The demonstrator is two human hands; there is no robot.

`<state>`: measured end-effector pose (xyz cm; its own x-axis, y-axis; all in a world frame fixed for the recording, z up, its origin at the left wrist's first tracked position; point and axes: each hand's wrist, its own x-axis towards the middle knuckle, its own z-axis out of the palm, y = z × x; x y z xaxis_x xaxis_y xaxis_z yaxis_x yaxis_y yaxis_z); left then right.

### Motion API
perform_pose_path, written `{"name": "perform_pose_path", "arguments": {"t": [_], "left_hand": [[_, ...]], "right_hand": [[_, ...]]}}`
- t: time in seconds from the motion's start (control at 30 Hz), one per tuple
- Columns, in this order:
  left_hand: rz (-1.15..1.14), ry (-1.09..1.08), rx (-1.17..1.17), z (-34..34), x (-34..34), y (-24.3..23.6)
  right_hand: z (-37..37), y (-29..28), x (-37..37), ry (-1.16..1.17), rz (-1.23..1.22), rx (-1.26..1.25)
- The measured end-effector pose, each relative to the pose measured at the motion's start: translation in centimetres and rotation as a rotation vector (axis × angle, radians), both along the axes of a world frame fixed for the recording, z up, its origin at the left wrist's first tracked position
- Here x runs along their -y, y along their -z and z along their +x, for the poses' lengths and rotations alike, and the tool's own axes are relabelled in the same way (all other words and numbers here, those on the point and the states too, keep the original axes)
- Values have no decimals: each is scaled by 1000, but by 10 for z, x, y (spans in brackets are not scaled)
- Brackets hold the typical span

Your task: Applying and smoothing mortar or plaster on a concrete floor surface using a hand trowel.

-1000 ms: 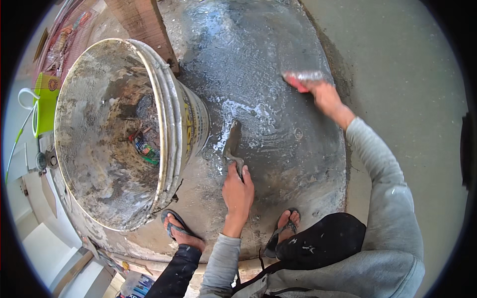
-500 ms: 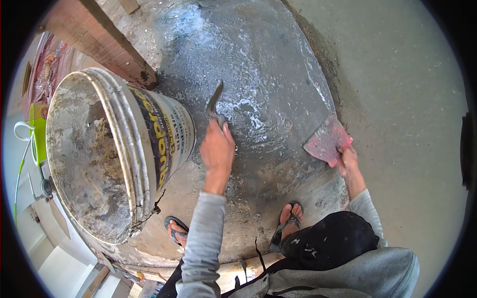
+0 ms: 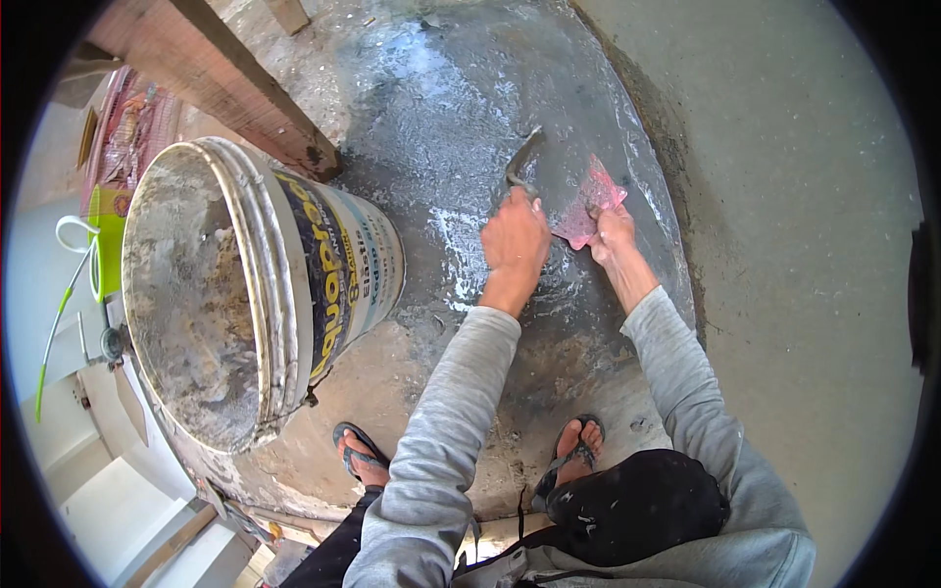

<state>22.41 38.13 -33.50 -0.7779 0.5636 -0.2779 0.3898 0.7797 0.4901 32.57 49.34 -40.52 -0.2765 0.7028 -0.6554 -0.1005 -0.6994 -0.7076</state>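
My left hand (image 3: 517, 243) is closed round the handle of a trowel (image 3: 523, 157), its narrow dark blade seen nearly edge-on above a wet grey patch of floor (image 3: 451, 127) with whitish smears. Just to its right, my right hand (image 3: 615, 233) grips a flat pink plastic scraper (image 3: 590, 199) coated with grey paste. The scraper and the trowel are close together but apart. Whether either tool touches the floor I cannot tell. A large pail (image 3: 338, 240) with a dark label stands left of my left hand; dried grey residue coats its inside.
A wooden post (image 3: 230, 83) rises behind the pail. On the right, a smooth grey surface (image 3: 784, 245) borders the coated floor along a curved edge. My sandalled feet (image 3: 578, 446) stand below the patch. A bright green container (image 3: 108, 240) is at the far left.
My right hand has brought the scraper left and up, close to the trowel. The left hand with the trowel has moved right and slightly up. The pail appears shifted right as the view moved.
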Motion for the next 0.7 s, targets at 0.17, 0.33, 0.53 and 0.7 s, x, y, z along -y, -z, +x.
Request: {"name": "perform_pose_path", "arguments": {"t": [0.17,0.33,0.53,0.7], "left_hand": [[48,-17,-18,26,0,-10],[53,-28,-47,47,18,-31],[231,-262,10,93,106,-85],[144,-365,145,128,201,-109]], "right_hand": [[-7,6,9,36,-64,-176],[-33,-1,21,83,-133,-249],[-43,-63,23,-60,-94,-451],[-57,-196,53,-310,43,-515]]}}
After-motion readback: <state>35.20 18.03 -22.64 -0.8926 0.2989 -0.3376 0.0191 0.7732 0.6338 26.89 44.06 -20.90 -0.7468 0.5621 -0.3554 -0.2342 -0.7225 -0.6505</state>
